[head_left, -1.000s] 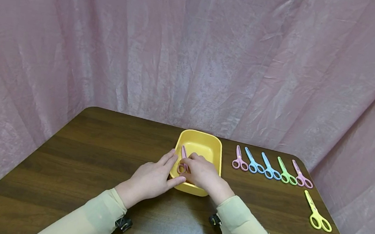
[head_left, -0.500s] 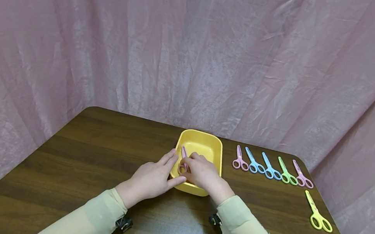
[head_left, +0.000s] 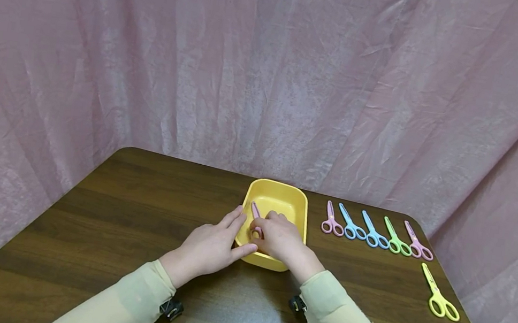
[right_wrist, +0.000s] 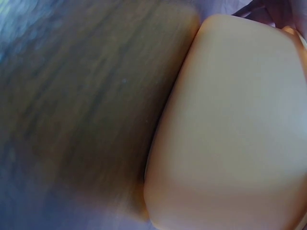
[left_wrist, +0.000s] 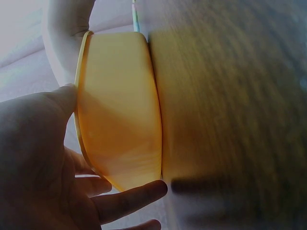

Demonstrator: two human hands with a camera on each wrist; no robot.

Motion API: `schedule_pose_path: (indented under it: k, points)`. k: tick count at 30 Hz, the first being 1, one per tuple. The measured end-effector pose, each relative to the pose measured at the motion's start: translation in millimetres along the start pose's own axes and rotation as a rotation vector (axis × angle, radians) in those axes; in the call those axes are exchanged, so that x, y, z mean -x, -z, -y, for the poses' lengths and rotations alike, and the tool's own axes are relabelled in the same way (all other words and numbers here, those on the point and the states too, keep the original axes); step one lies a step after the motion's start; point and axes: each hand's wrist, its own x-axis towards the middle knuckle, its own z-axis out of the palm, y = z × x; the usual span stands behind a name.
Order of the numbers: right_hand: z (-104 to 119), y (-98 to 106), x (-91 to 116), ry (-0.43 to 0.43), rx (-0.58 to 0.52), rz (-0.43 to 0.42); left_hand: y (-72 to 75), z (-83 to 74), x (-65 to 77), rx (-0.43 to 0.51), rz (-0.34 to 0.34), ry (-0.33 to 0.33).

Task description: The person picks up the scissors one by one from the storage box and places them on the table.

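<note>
A yellow rectangular container (head_left: 304, 202) stands upright on the table. My left hand (head_left: 207, 244) lies along its near left corner with straight fingers against the outer wall. In the left wrist view, the left thumb (left_wrist: 64, 98) is at the container's rim. Inside the container, my right hand (head_left: 281, 238) pinches pink scissors (head_left: 256, 209) near the handles. Their blades point to the far side, and the right fingers partly hide the handle loops. The right wrist view shows mostly the container's outer wall (right_wrist: 230, 124); the right fingers are out of sight there.
To the right lies a row of scissors: pink scissors (head_left: 331, 225), two blue pairs (head_left: 351, 229), green scissors (head_left: 396, 244) and more pink scissors (head_left: 418, 248). Yellow scissors (head_left: 438, 303) lie nearer the right edge. A pink curtain (head_left: 269, 76) hangs behind the brown table (head_left: 138, 195).
The pink scissors in the container have shifted slightly to the right with my right hand, and their loops show less. My left hand has stayed in place.
</note>
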Motion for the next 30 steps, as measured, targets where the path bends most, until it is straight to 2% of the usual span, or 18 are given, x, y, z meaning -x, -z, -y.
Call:
schedule_pose_path:
  k: [21, 30]
  points:
    - [-0.7, 1.1, 0.8, 0.025, -0.024, -0.039, 0.2, 0.0, 0.2, -0.001, -0.008, -0.011]
    - [-2.8, 0.3, 0.2, 0.067, -0.022, -0.146, -0.5, 2.0, 0.0, 0.006, -0.003, -0.011]
